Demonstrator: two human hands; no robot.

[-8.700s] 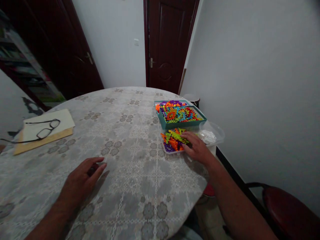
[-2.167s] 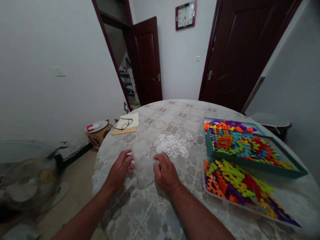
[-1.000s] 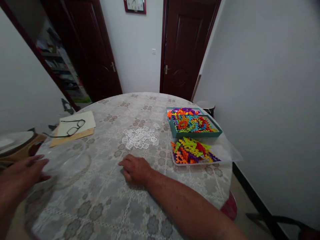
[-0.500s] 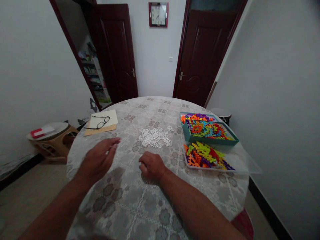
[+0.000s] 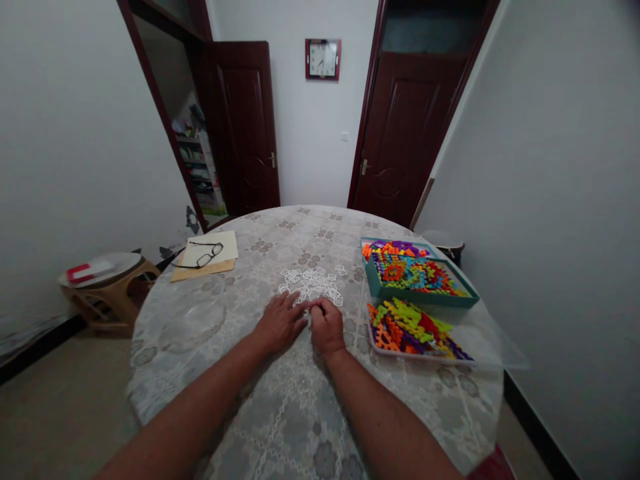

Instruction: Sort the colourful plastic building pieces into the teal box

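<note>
A loose pile of small white square pieces (image 5: 313, 280) lies on the patterned tablecloth at the middle of the table. At the pile's near left edge is my left hand (image 5: 283, 321), fingers spread and fingertips over the nearest pieces. My right hand (image 5: 327, 325) rests just beside it, its fingers curled at the pile's near edge; whatever they may hold is too small or hidden to make out. The index fingers of both hands nearly meet.
Right of the pile stand a teal box (image 5: 425, 298) of colourful pieces and a clear tray (image 5: 415, 357) of orange, green and purple ones. Black glasses (image 5: 204, 260) lie on papers (image 5: 227, 241) at the left. A stool (image 5: 100, 307) stands beyond the table's left edge.
My left hand has moved right from the left side of the table to the pile. My right hand has shifted slightly right, towards the pile. The view has tilted up a little.
</note>
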